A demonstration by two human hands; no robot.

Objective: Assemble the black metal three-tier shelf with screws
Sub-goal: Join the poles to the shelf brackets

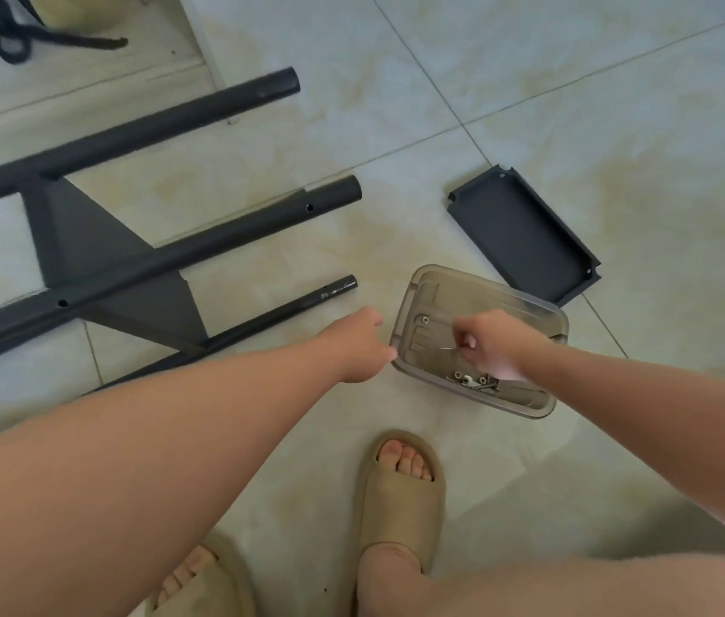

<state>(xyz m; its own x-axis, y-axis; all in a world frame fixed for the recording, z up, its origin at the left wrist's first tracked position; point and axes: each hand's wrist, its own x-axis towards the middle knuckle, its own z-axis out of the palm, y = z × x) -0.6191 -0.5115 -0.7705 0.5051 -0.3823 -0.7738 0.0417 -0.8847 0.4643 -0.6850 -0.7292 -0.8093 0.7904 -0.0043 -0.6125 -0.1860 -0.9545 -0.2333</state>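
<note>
The black metal shelf frame [138, 260] lies on its side on the floor at the left, with three round posts pointing right and shelf panels fixed between them. A loose black shelf panel [525, 236] lies at the right. A clear plastic tray [423, 300] in front of it holds several screws and nuts [474, 380]. My right hand [498, 345] hovers over the tray and pinches a thin metal screw [449, 348]. My left hand [362, 345] reaches out beside the tray's left edge with fingers curled; it holds nothing I can see.
Pale tiled floor all around. My two feet in tan slides [400, 492] stand just below the tray. A black strap [40, 37] lies at the top left beyond a door sill [200, 51].
</note>
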